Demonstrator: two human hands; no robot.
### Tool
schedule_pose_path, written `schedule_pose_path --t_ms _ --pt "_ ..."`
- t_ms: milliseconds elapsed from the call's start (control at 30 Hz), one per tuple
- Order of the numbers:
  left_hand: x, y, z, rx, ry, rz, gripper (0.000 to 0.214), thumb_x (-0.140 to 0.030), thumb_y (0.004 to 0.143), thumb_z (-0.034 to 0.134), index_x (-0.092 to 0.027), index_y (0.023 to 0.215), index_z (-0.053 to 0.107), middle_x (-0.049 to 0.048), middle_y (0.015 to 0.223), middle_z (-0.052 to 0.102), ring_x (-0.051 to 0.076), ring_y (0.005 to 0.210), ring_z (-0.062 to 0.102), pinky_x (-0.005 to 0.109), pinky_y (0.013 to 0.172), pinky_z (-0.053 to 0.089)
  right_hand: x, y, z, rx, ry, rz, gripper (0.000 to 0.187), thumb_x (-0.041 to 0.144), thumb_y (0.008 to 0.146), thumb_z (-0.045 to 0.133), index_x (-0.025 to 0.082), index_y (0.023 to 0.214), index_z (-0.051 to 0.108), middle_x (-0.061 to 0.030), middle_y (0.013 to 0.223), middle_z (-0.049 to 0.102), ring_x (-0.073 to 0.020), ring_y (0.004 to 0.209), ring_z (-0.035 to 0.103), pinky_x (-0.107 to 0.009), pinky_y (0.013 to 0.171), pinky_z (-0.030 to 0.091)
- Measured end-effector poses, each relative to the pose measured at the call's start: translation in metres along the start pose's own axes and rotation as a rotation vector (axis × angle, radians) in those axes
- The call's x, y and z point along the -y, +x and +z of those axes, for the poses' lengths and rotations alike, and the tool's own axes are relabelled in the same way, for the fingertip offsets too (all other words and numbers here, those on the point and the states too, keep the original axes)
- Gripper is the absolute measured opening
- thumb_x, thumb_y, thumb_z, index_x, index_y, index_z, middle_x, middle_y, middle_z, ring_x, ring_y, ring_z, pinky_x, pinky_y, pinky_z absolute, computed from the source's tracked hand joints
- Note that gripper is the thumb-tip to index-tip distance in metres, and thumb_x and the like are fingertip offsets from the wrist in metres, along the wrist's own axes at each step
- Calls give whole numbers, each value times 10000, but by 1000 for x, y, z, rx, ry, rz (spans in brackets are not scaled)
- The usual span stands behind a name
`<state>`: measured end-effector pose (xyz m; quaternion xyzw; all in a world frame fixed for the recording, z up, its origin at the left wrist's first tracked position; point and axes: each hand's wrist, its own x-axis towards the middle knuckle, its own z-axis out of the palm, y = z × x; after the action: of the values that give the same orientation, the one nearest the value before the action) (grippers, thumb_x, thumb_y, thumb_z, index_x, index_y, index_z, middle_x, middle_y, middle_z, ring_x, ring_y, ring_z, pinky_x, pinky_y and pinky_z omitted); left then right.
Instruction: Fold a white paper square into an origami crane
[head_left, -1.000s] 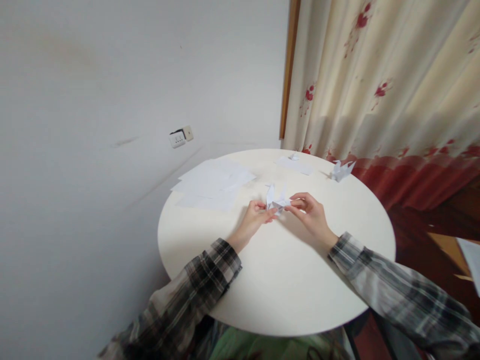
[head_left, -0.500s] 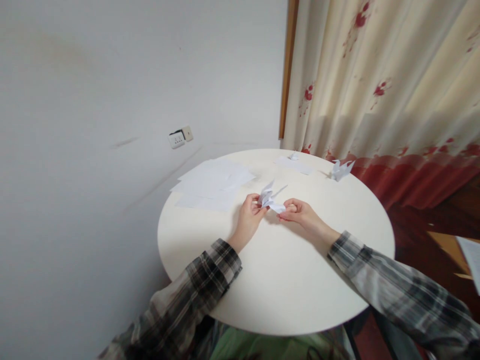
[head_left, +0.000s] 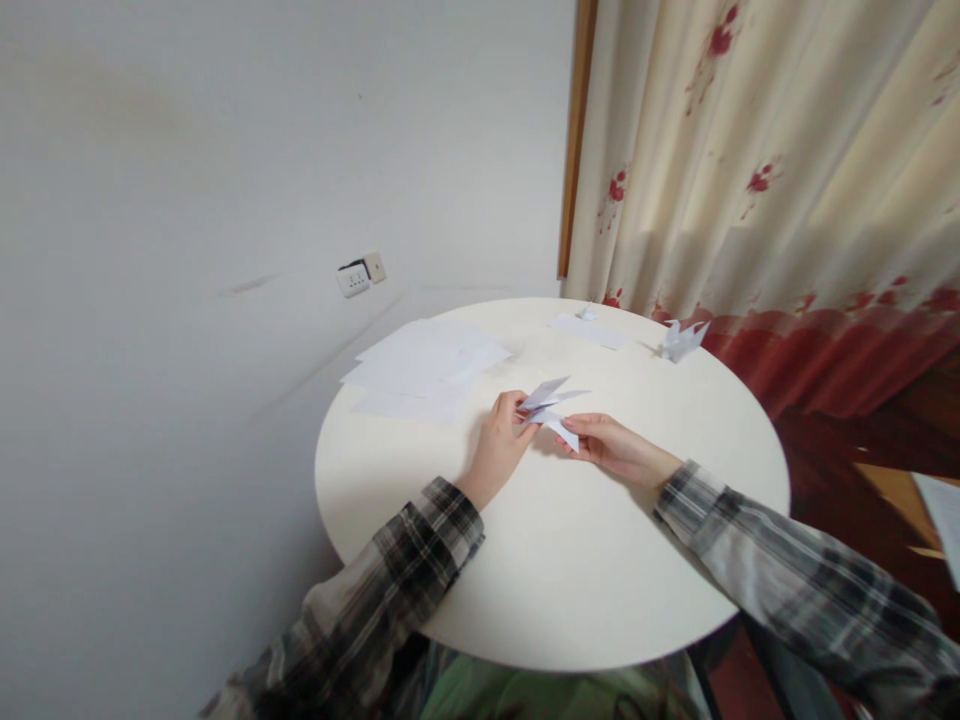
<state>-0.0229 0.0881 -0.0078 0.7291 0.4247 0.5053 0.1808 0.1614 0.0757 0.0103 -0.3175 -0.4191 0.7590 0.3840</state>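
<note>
A small folded white paper figure (head_left: 549,408) is held just above the round cream table (head_left: 555,560), near its middle. My left hand (head_left: 501,445) pinches the figure's left end, fingers closed on it. My right hand (head_left: 611,447) grips the lower right flap, fingers lying low along the tabletop. Pointed flaps of the figure stick out up and to the right. Both arms wear plaid sleeves.
A loose stack of white sheets (head_left: 427,368) lies at the table's back left. A single sheet (head_left: 589,330) and a finished folded paper figure (head_left: 681,340) sit at the far edge. A flowered curtain (head_left: 765,180) hangs behind; a wall socket (head_left: 361,273) is at left.
The paper figure has been turned and tilted flatter, its points now leaning right. My right hand dropped lower toward the table and slid a little nearer; my left hand barely moved.
</note>
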Motion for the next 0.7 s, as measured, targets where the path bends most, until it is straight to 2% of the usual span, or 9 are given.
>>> schedule_pose_path --t_ms 167,300,467,700 --pt "-7 -1 1 12 -88 -80 364 -212 737 642 -188 1022 418 47 911 578 168 832 599 309 719 513 1 2 -1 -62 24 -17 80 162 741 657 103 789 680 -33 713 685 -65 617 612 -120 578 490" --pt "-11 -2 0 58 -161 -76 260 -280 817 560 -191 1017 419 54 929 582 160 849 606 307 748 512 1 3 -2 -89 36 -27 86 167 733 665 108 793 678 -35 730 687 -68 634 615 -121 586 489" --pt "-8 -2 0 71 -73 -39 147 -273 861 490 -187 979 476 59 930 576 165 864 594 297 750 506 0 2 -1 -72 44 -16 87 175 727 672 113 788 675 -31 726 680 -73 637 613 -136 604 504" --pt "-3 -2 0 65 28 -9 138 -264 864 485 -201 983 516 37 908 573 147 795 594 249 680 488 -2 2 -2 -100 24 -29 70 149 684 705 128 731 658 -36 733 674 -93 661 616 -173 621 520"
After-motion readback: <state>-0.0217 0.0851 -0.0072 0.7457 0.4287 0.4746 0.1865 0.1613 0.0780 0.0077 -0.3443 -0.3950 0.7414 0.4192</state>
